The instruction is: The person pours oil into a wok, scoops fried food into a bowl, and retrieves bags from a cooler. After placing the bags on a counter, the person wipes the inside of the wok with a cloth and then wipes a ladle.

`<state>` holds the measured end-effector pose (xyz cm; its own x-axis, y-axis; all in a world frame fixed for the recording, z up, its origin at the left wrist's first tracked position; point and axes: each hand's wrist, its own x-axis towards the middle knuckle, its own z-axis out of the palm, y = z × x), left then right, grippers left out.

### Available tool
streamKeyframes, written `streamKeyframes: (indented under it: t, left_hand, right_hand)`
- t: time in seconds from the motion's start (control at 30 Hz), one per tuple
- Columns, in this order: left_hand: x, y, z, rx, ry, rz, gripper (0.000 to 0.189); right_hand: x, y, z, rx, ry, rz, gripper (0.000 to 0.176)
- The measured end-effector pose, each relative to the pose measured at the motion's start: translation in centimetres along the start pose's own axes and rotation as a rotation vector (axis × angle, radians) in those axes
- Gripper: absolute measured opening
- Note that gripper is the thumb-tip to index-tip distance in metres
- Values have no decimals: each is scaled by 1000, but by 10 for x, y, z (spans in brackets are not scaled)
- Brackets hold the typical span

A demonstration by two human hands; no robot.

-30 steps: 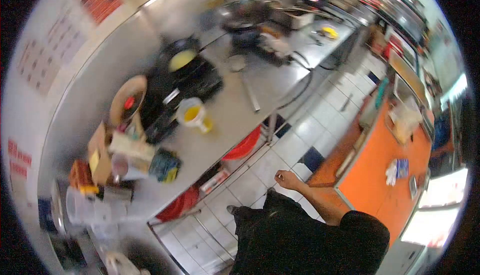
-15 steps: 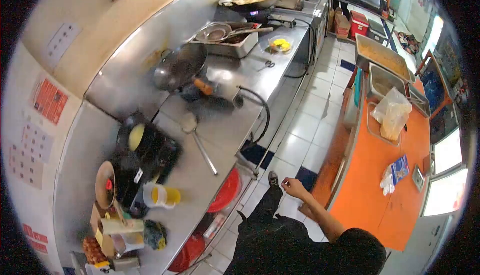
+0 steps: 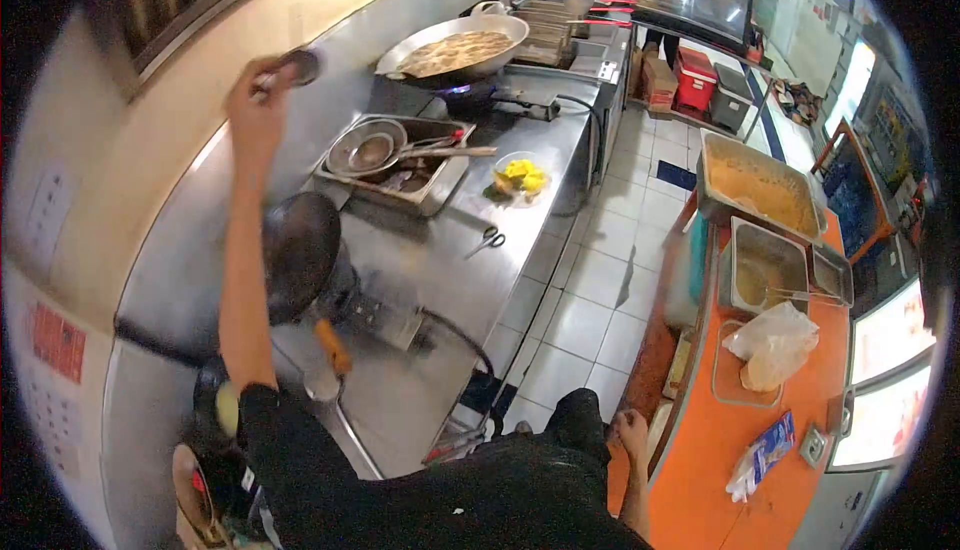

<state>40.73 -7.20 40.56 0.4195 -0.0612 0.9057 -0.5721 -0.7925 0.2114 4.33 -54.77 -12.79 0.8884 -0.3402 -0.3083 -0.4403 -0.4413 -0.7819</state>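
My left hand (image 3: 262,100) is raised at the upper left in front of the wall, its fingers closed on a small dark round object (image 3: 298,67) that is too blurred to name. Below it a dark wok (image 3: 300,255) with an orange-brown handle stands on the steel counter. At the lower right, my right hand (image 3: 629,430) hangs beside the edge of the orange table (image 3: 700,450) with its fingers curled; whether it holds anything does not show.
A wide pan of frying food (image 3: 450,55) sits on a lit burner. Nearby are a steel tray with strainers (image 3: 375,150), a yellow-filled plate (image 3: 520,180) and scissors (image 3: 487,241). Metal trays (image 3: 760,185) and a plastic bag (image 3: 775,350) lie on the orange table.
My left hand has come into view, raised with the round object. My right hand now appears farther right, beside the orange table. The view has shifted toward the frying pan.
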Motion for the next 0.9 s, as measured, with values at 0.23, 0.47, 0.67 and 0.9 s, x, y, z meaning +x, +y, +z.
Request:
streamKeyframes:
  t: [0.23,0.47,0.67,0.9]
  left_hand:
    - [68,-26,335,216,-423,-64,23]
    - [67,-110,523,153,-708,-293,20]
    - [77,-173,599,140,-860,-401,23]
    - [110,-241,644,-83,-1039,-383,28]
  right_hand:
    - [110,36,-22,184,82,317,29]
    - [272,34,-43,-30,136,369,28]
    - [404,63,-48,215,106,196,21]
    - [504,-15,-48,710,-40,551,21]
